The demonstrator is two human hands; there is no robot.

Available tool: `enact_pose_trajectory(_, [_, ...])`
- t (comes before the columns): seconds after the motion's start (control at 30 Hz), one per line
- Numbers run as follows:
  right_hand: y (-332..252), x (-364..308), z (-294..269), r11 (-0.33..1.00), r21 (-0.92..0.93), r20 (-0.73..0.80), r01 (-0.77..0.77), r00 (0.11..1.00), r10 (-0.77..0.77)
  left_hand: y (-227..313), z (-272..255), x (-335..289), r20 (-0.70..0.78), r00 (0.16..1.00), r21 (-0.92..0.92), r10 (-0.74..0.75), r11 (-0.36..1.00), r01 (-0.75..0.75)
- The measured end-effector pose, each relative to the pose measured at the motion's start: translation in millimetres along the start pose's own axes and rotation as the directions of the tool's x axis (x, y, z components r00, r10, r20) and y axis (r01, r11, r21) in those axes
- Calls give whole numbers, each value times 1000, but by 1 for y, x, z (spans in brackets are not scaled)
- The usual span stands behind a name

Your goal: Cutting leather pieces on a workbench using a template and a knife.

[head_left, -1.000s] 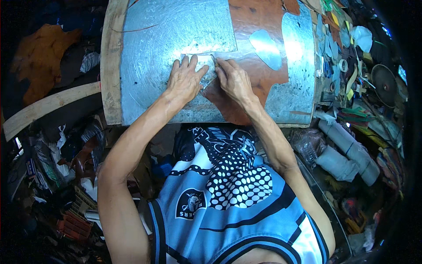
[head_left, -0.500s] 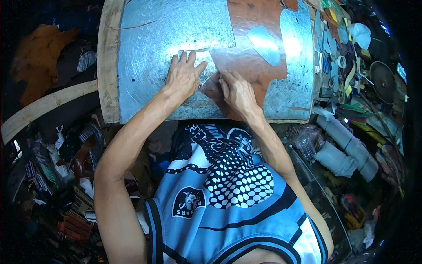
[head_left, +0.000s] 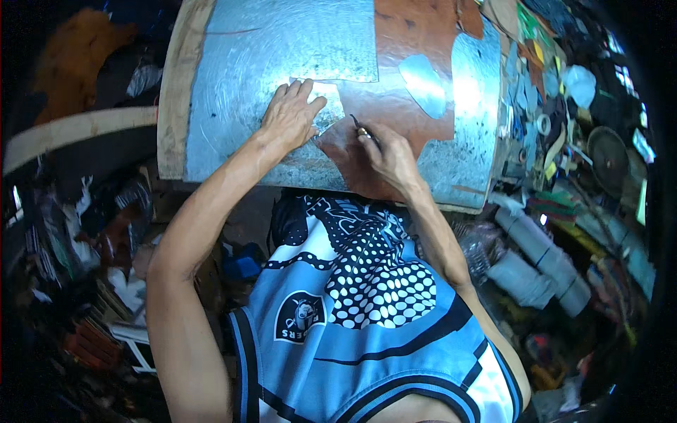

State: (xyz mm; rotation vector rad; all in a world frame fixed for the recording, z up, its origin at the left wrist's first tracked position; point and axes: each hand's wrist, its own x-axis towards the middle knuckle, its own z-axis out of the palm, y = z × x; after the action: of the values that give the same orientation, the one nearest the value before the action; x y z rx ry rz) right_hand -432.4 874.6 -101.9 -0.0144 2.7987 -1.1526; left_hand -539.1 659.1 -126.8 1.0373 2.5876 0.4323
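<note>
A brown leather sheet [head_left: 412, 32] with a ragged outline and an oval hole lies on the metal-topped work board [head_left: 240, 77]. My left hand [head_left: 288, 118] lies flat with its fingers spread, pressing on a pale flat piece [head_left: 328, 100] beside the leather's left edge. In my right hand [head_left: 389, 156] is a small knife [head_left: 363, 132] with a dark, hooked blade. The blade points up and away from me over the leather, just right of the pale piece. Whether its tip touches the leather I cannot tell.
Wooden strips [head_left: 176, 92] edge the board at left. A curved wooden beam [head_left: 77, 134] meets it there. Scraps and a tape roll [head_left: 543, 124] crowd the right side, with wrapped rolls [head_left: 543, 243] below. A brown hide [head_left: 81, 60] hangs at far left.
My right hand has drawn back slightly to the right and toward me, and the knife's hooked blade now shows. My left hand stays on the pale piece. The whole view has shifted slightly.
</note>
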Motion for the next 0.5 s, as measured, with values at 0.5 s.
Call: enact_pose_trajectory(0.5, [5, 94, -8, 630, -31, 637, 776, 501, -585, 2, 25, -5, -98, 987, -10, -124, 992, 123])
